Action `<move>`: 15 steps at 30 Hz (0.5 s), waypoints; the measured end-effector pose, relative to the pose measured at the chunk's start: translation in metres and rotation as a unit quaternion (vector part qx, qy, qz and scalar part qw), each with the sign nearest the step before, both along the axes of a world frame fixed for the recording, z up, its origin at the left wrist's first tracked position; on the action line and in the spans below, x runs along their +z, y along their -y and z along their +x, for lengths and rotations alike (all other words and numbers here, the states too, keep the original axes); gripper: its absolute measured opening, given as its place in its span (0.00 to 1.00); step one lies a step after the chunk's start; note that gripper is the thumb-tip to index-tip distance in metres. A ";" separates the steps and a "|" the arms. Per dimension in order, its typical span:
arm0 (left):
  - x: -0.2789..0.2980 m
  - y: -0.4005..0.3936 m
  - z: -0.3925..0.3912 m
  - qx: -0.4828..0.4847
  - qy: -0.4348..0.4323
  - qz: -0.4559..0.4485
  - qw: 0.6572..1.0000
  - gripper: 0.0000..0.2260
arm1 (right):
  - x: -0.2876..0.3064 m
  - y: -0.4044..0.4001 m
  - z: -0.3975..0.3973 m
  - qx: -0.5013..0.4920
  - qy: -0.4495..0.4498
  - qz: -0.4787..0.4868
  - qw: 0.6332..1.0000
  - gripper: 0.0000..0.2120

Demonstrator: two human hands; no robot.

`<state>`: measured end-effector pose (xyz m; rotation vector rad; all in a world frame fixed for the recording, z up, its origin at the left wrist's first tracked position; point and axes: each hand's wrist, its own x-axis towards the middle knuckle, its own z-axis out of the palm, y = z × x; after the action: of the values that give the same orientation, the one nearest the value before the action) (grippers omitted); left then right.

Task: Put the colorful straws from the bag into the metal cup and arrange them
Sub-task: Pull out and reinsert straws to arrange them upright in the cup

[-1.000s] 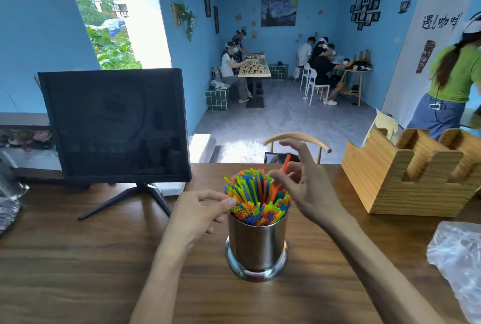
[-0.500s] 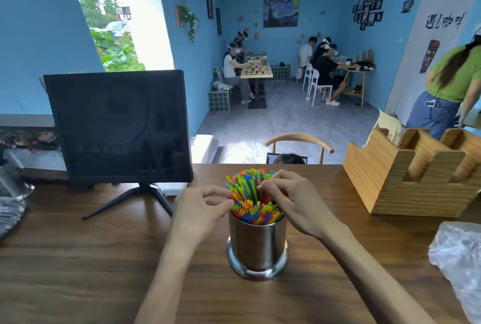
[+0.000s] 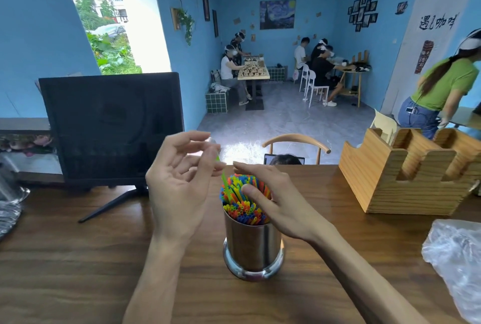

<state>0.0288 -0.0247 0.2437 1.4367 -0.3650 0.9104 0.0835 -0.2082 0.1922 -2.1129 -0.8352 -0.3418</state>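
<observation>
Currently the metal cup (image 3: 253,243) stands upright on the wooden table (image 3: 78,258), packed with colorful straws (image 3: 243,200); left hand (image 3: 179,180) pinches a green straw (image 3: 225,184) raised above the bundle, right hand (image 3: 276,198) rests relaxed fingers on the straw tops, gripping nothing.

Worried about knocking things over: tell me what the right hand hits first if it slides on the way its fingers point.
The right hand points leftward across the straws; past them it probably meets the left hand first, though depth is unclear.
</observation>
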 end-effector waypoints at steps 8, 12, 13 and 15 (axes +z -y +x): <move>0.011 -0.006 0.001 -0.010 0.063 -0.033 0.997 0.11 | 0.021 0.011 0.000 0.065 -0.086 0.172 0.979 0.09; -0.019 -0.005 0.021 0.032 -0.042 -0.098 0.994 0.11 | 0.021 0.044 0.010 0.071 -0.140 0.223 0.962 0.06; -0.027 -0.003 0.026 0.039 -0.077 -0.113 0.990 0.11 | 0.021 0.052 0.013 0.060 -0.151 0.234 0.959 0.08; -0.041 -0.002 0.036 0.046 -0.123 -0.099 0.986 0.11 | 0.021 0.063 0.017 0.034 -0.156 0.277 0.947 0.12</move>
<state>0.0643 -0.0229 0.2030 1.3702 -0.0225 0.8075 0.1007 -0.2709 0.2129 -1.5534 -0.5419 -0.1696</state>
